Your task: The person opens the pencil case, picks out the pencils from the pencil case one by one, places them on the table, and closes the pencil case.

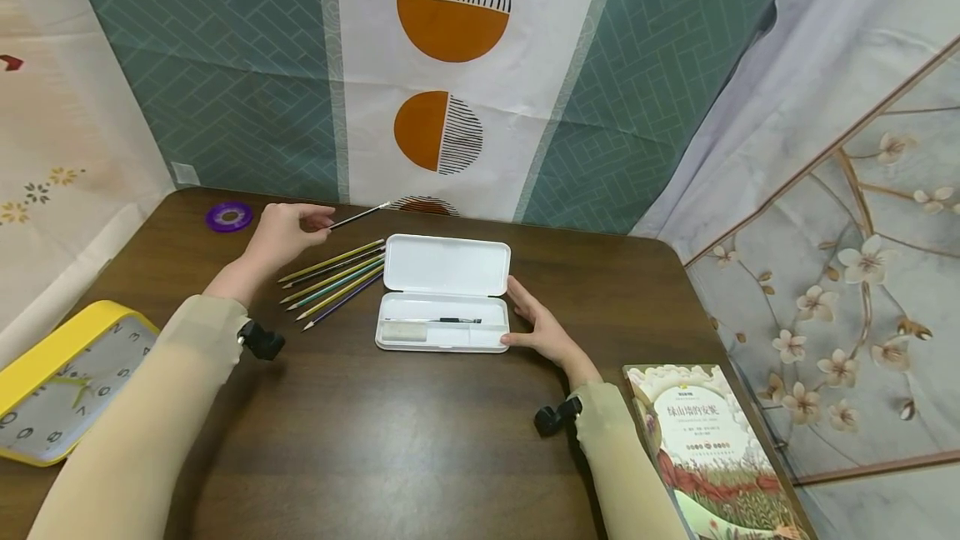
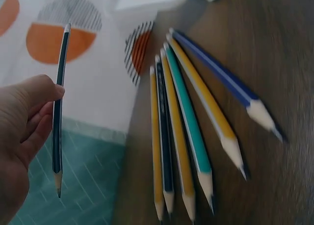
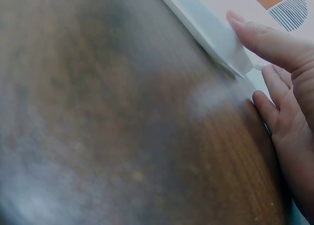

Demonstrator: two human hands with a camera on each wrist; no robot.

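Observation:
My left hand [image 1: 279, 233] pinches a dark pencil [image 1: 362, 216] between thumb and fingers, above the table's back left. In the left wrist view this pencil [image 2: 58, 122] stands nearly upright, point down. Below the hand, several pencils [image 2: 189, 110], yellow, dark, teal and blue, lie fanned on the table. A white pencil case [image 1: 447, 265] lies open at mid-table, lid toward the wall. Inside its tray are a slim black-and-clear pen-like item [image 1: 456, 320] and an off-white block [image 1: 403, 332]. My right hand [image 1: 542, 330] rests at the case's right side, fingers extended, thumb at the front right rim.
A purple tape roll [image 1: 228, 217] lies at the back left. A yellow-framed clock [image 1: 82, 382] stands at the left edge. At the front right is an illustrated book [image 1: 708, 448]. Patterned cloth [image 1: 450, 140] hangs behind the brown table [image 1: 375, 440].

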